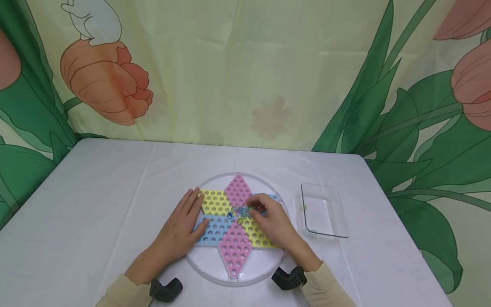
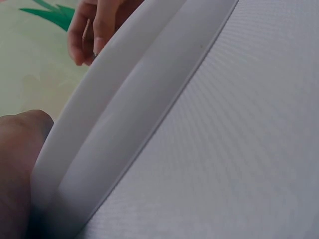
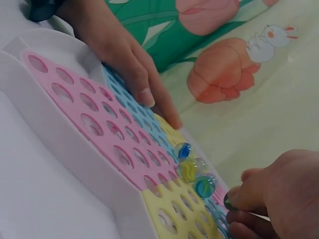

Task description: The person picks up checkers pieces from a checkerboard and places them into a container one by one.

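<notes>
A round white Chinese checkers board with pink, yellow and blue star sections lies on the table. Several glass marbles cluster in its middle holes; the right wrist view shows a blue-swirled marble, a yellow one and a green-blue one. My right hand is over the board's right side, pinching a dark green marble between thumb and fingers beside the cluster. My left hand rests along the board's left edge, fingers straight, over the blue and yellow sections.
To the right of the board stands a clear rectangular box with a couple of small marbles at its left side. A white cloth covers the table. Behind it hangs a printed curtain.
</notes>
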`<state>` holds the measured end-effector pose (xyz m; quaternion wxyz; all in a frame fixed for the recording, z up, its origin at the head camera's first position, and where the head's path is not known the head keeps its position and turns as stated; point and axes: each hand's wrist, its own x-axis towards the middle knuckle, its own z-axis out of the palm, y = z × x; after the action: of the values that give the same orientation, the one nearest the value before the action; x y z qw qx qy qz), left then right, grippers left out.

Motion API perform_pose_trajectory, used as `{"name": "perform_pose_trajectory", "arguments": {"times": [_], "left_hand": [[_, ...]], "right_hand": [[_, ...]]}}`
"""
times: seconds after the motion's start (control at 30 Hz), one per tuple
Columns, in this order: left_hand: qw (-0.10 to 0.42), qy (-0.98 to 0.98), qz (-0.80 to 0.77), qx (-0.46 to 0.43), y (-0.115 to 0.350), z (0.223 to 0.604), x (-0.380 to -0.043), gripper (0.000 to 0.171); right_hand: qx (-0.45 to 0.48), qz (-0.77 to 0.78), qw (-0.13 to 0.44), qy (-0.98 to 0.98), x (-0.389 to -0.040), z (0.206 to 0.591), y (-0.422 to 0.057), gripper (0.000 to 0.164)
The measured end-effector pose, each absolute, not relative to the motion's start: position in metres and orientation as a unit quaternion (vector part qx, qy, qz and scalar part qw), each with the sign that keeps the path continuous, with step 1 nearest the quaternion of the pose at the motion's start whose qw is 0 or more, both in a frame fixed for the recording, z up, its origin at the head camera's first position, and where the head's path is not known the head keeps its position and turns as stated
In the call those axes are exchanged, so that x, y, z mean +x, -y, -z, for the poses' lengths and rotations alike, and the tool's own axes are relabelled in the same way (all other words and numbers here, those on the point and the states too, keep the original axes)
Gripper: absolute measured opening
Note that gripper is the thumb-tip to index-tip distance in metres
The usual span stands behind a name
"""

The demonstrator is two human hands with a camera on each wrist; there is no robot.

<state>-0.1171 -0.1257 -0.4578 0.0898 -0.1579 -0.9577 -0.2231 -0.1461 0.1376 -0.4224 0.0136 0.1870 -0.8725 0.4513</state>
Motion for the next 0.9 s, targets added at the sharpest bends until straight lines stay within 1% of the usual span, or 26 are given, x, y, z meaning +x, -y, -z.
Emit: {"name": "perform_pose_trajectory", "arguments": {"times": [0.4, 0.63, 0.9], "left_hand": [[0.085, 0.958, 0.222, -0.158, 0.126, 0.456, -0.117, 0.071], [0.088, 0.958, 0.223, -0.158, 0.126, 0.456, -0.117, 0.071], [0.086, 0.958, 0.225, -0.157, 0.126, 0.456, -0.117, 0.071]], "right_hand": [[0.164, -0.462, 0.013, 0.872, -0.144, 0.41, -0.143, 0.023], [0.176, -0.468, 0.026, 0.865, -0.143, 0.399, -0.148, 0.023], [0.193, -0.482, 0.058, 0.852, -0.142, 0.388, -0.156, 0.023]]}}
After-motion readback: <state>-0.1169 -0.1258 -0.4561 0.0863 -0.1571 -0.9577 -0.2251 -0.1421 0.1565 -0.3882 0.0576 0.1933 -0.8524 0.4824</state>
